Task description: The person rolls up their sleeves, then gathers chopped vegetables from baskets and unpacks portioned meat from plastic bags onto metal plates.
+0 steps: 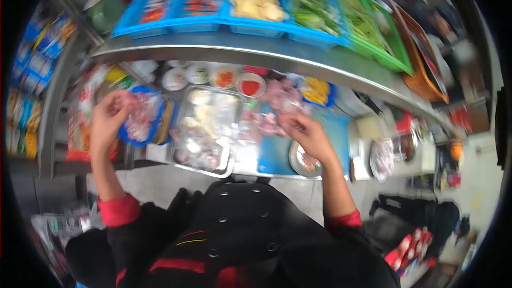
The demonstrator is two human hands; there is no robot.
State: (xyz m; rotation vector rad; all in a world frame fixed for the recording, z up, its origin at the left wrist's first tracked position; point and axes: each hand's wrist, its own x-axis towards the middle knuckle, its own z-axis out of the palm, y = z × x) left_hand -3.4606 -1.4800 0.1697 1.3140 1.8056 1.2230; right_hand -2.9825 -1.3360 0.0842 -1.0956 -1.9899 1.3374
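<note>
My left hand (pixel 113 113) is raised at the left edge of a blue tray (pixel 144 140) of pale pink raw meat (pixel 143 118). Its fingers are curled together, and blur hides what they hold. On the right, my right hand (pixel 308 134) is closed at the edge of a bag of pink meat (pixel 270 122), in what looks like clear plastic. Below that hand a round metal bowl (pixel 305 159) with small bits in it sits on a blue cutting board (pixel 274 159). Between my hands lies a metal tray (pixel 230 152) with plastic-wrapped pale food.
Small bowls of chopped ingredients (pixel 223 78) line the back under a steel shelf (pixel 213 46). Blue baskets (pixel 229 20) and a green basket (pixel 392 64) of vegetables stand on it. A blue container of yellow food (pixel 316 92) sits behind my right hand. Packets (pixel 45 48) fill the left rack.
</note>
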